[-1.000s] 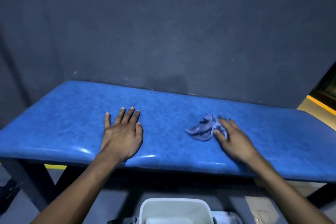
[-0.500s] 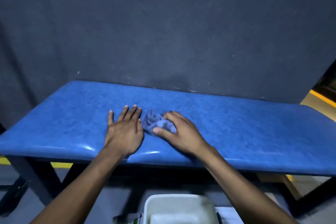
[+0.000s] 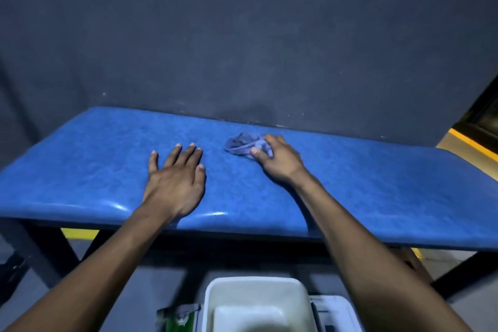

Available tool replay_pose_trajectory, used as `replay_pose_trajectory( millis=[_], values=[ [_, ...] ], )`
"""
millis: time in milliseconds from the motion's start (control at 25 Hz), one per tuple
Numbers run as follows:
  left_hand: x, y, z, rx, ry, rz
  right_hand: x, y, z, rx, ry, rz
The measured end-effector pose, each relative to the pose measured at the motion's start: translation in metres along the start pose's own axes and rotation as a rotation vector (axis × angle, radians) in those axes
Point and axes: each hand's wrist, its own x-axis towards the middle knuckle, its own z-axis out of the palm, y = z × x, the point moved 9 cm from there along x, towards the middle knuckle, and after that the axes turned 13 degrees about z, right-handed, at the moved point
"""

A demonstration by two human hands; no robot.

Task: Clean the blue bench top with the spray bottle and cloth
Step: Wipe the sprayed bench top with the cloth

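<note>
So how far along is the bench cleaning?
Mid-wipe. The right hand presses a crumpled cloth on the blue bench top, near the back edge; the left hand lies flat, bracing. Whether spraying is done I cannot tell; no wet patch shows. Which parts are already wiped cannot be told either.

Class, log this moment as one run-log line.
phase: wiping | right hand: pressing cloth on bench top | left hand: flat, bracing | spray bottle: not identifiable
</note>
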Motion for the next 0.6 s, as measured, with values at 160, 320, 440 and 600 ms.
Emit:
replay_pose_trajectory(
  millis=[160, 320, 440, 600],
  values=[
    [0.001, 0.003, 0.000, 0.004, 0.007, 0.000, -0.122, -0.032, -0.004, 0.134, -0.182, -0.300],
    [0.002, 0.001, 0.000, -0.005, 0.011, 0.002, -0.022, -0.054, 0.019, 0.021, -0.084, -0.280],
    [0.001, 0.002, -0.001, 0.002, 0.017, 0.016, 0.049, -0.063, 0.039, 0.006, -0.059, -0.009],
    [0.002, -0.001, 0.001, 0.004, 0.024, 0.034, -0.073, -0.049, 0.011, 0.062, -0.106, -0.261]
  ],
)
